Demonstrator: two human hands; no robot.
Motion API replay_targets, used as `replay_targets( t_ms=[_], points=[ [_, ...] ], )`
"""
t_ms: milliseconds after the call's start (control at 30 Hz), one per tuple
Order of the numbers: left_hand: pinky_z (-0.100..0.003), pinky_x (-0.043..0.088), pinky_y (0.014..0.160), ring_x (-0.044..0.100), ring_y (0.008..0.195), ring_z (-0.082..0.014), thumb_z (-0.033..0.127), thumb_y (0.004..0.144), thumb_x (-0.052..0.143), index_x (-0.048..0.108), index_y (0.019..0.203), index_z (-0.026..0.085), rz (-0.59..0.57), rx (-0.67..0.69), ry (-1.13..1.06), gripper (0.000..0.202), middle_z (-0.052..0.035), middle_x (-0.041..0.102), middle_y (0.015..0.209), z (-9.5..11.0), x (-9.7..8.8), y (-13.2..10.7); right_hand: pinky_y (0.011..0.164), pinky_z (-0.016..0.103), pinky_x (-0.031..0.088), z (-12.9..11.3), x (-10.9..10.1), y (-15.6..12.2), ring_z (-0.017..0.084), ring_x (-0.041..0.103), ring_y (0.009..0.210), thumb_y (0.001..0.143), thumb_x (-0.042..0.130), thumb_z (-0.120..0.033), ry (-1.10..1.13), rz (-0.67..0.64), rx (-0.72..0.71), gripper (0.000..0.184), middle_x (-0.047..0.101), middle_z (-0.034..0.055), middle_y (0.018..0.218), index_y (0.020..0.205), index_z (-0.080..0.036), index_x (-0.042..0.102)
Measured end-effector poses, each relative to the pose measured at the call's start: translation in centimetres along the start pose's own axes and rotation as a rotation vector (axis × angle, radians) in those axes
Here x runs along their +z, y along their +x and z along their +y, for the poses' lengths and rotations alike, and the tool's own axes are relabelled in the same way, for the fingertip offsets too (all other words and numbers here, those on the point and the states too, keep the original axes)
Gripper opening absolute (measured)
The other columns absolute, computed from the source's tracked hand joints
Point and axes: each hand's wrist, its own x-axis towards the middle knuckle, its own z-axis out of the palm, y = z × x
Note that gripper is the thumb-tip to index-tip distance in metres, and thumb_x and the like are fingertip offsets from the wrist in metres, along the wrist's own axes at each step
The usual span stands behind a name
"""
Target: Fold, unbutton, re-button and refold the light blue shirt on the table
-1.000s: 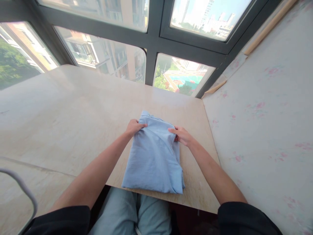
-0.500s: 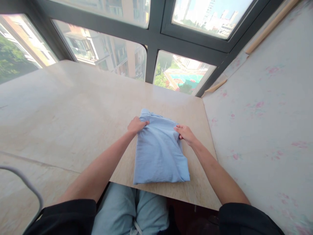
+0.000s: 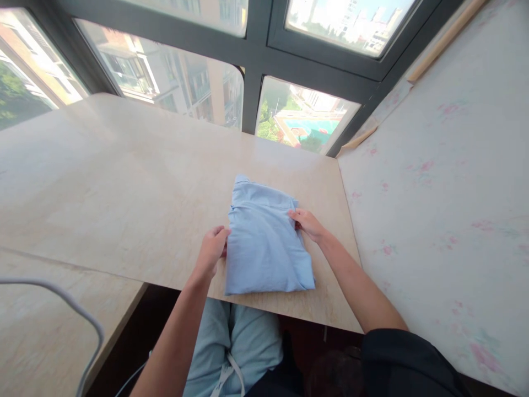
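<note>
A folded light blue shirt lies on the pale marbled tabletop, close to its front edge. Creases run across its upper part, and the right side is a little uneven. My left hand is at the shirt's left side, fingers curled and thumb at the fabric edge; its fingertips are partly hidden. On the upper right edge, my right hand pinches the cloth, thumb on top and the other fingers underneath.
Grey-framed windows rise behind the tabletop. A wall with floral paper borders it on the right. At the lower left a grey cable curves over the surface. My legs in light trousers are below the front edge.
My left hand has moved from the shirt's upper left corner down along its left side. My right hand stays at the right edge. The view has shifted slightly.
</note>
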Motion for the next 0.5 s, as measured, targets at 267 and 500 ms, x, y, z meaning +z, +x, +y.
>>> replay_targets(
  t_ms=[267, 500],
  points=[
    [-0.027, 0.048, 0.057, 0.066, 0.073, -0.0203, 0.045, 0.065, 0.075, 0.066, 0.105, 0.016, -0.368, -0.169, 0.162, 0.051, -0.0085, 0.072, 0.092, -1.5, -0.6, -3.8, 0.062, 0.027, 0.042, 0.4, -0.1, 0.4, 0.015, 0.052, 0.066, 0.069, 0.063, -0.066, -0.094, 0.028, -0.043, 0.048, 0.06, -0.001, 0.068, 0.076, -0.019, 0.056],
    [-0.029, 0.051, 0.067, 0.068, 0.082, -0.0242, 0.03, 0.059, 0.073, 0.067, 0.089, 0.012, -0.227, 0.023, 0.148, 0.036, -0.0093, 0.074, 0.088, -2.7, -0.8, -2.5, 0.05, 0.024, 0.031, -0.1, -0.1, -0.2, 0.011, 0.041, 0.049, 0.083, 0.05, -0.045, -0.469, 0.167, -0.08, 0.029, 0.042, -0.0066, 0.054, 0.066, -0.023, 0.044]
  ],
)
